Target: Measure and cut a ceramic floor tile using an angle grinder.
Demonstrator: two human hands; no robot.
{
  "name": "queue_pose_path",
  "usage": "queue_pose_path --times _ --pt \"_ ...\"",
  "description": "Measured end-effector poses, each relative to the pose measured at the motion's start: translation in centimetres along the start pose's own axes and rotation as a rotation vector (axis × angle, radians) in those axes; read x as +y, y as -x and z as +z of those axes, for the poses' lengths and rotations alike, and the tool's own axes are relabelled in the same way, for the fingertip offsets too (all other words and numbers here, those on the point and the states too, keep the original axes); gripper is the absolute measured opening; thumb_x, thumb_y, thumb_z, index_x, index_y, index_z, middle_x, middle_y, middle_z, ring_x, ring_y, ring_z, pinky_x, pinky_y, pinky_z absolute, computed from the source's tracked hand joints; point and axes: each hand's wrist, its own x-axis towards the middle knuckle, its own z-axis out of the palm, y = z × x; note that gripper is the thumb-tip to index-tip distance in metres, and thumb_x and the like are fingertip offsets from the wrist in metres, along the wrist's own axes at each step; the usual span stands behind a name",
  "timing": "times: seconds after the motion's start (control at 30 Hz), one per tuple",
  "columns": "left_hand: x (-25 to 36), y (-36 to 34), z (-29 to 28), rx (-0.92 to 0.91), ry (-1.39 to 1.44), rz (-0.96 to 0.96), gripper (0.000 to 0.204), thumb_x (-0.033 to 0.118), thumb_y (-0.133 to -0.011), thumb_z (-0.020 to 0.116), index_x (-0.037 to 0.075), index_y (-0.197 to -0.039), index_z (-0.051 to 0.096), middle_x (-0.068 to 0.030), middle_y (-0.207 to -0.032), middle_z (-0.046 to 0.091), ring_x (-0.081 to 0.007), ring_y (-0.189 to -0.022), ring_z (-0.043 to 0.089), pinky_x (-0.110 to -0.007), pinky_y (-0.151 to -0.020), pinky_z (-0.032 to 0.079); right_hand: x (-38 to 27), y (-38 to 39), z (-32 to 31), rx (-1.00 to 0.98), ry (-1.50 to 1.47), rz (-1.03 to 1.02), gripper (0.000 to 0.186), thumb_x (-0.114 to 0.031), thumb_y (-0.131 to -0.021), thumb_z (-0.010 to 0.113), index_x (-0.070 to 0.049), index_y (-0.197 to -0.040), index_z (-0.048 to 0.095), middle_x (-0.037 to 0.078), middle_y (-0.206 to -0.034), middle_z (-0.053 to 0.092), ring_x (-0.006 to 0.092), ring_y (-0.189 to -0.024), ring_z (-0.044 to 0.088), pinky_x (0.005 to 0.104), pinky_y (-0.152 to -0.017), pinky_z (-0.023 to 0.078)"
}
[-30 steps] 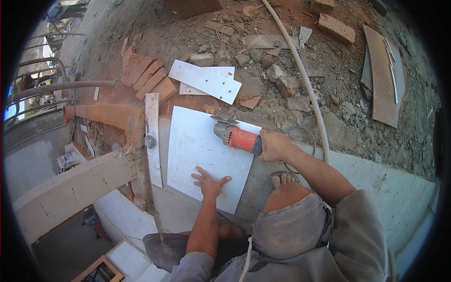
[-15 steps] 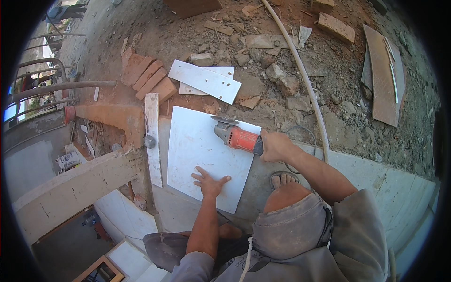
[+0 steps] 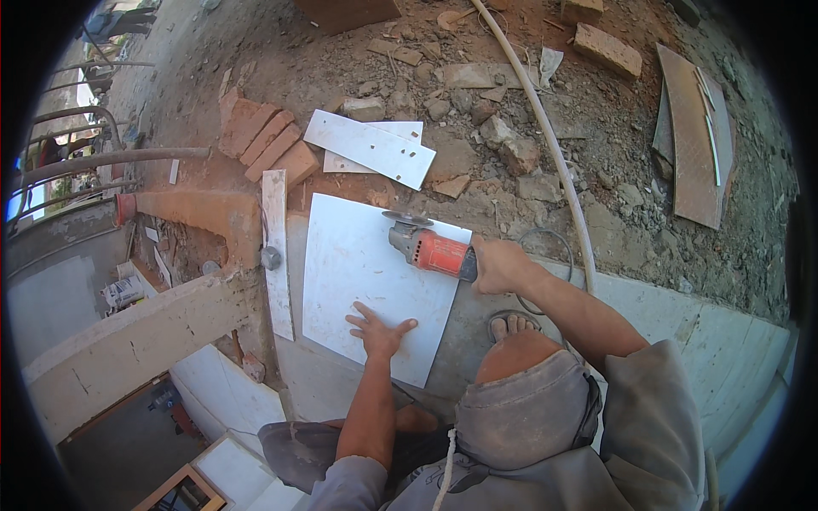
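Observation:
A large white tile [image 3: 349, 272] lies flat on the concrete slab in front of me. My left hand [image 3: 380, 332] rests on its near part with the fingers spread, pressing on the surface. My right hand [image 3: 498, 264] is wrapped round the rear body of a red and grey angle grinder [image 3: 439, 253]. The grinder's disc [image 3: 407, 219] sits over the far edge of the tile; whether it touches is hard to make out. A dark cord [image 3: 558, 238] loops behind my right hand.
A narrow white strip [image 3: 278, 255] lies left of the tile. Farther off are white offcuts [image 3: 371, 146], stacked bricks [image 3: 271, 140] and rubble [image 3: 511, 145]. A pale hose [image 3: 545, 128] runs past on the right. Brown tiles [image 3: 694, 145] lie far right. A low wall [image 3: 136, 336] borders a drop at left.
Almost nothing differs. Both hands, the grinder and the tile keep their places, apart from a very slight shift of the whole view.

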Motion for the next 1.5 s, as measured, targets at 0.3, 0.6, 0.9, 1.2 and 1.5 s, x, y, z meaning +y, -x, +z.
queue_pose_path --times 0.3,0.6,0.9,1.2,1.5 --pt "0.0 0.0 0.0 0.005 0.001 0.001 0.149 0.056 -0.056 0.088 0.002 -0.15 -0.014 -0.0432 -0.149 -0.01 -0.0659 -0.135 0.002 -0.058 -0.113 0.022 0.1 0.3 -0.1 0.018 -0.002 -0.013 0.051 -0.016 -0.064 0.066 0.01 -0.106 0.054 0.028 -0.085 0.066 0.042 -0.083 0.066 0.0465 -0.076 0.054" --pt "0.1 0.1 -0.1 0.007 0.002 -0.003 0.149 0.055 -0.056 0.089 0.001 -0.15 -0.013 -0.0433 -0.149 -0.009 -0.066 -0.135 0.002 -0.058 -0.113 0.022 -0.1 0.8 -0.6 0.022 -0.009 -0.021 0.053 -0.016 -0.064 0.069 0.01 -0.108 0.053 0.028 -0.087 0.066 0.0415 -0.085 0.066 0.0462 -0.077 0.054" --pt "-0.4 -0.2 0.2 0.008 -0.002 0.008 0.148 0.058 -0.056 0.087 0.002 -0.15 -0.013 -0.0434 -0.149 -0.01 -0.0675 -0.134 0.003 -0.059 -0.112 0.024 0.7 0.5 0.0 0.024 -0.019 -0.02 0.052 -0.022 -0.063 0.072 0.006 -0.102 0.052 0.026 -0.082 0.065 0.0428 -0.081 0.065 0.0477 -0.073 0.052" --pt "-0.1 0.0 -0.1 0.012 0.002 0.003 0.149 0.056 -0.056 0.088 0.002 -0.15 -0.013 -0.0428 -0.149 -0.01 -0.0664 -0.135 0.003 -0.058 -0.112 0.025 0.8 0.4 0.1 0.024 -0.012 -0.028 0.058 -0.025 -0.06 0.074 0.007 -0.105 0.052 0.025 -0.083 0.066 0.0425 -0.082 0.065 0.0469 -0.075 0.053" --pt "-0.5 -0.2 0.2 0.02 -0.001 0.024 0.15 0.059 -0.055 0.087 0.001 -0.15 -0.013 -0.0443 -0.148 -0.01 -0.0684 -0.133 0.002 -0.06 -0.112 0.023 0.8 1.0 -0.2 0.047 0.003 -0.036 0.052 -0.023 -0.061 0.072 0.006 -0.099 0.052 0.026 -0.08 0.065 0.0435 -0.079 0.065 0.0481 -0.073 0.053"
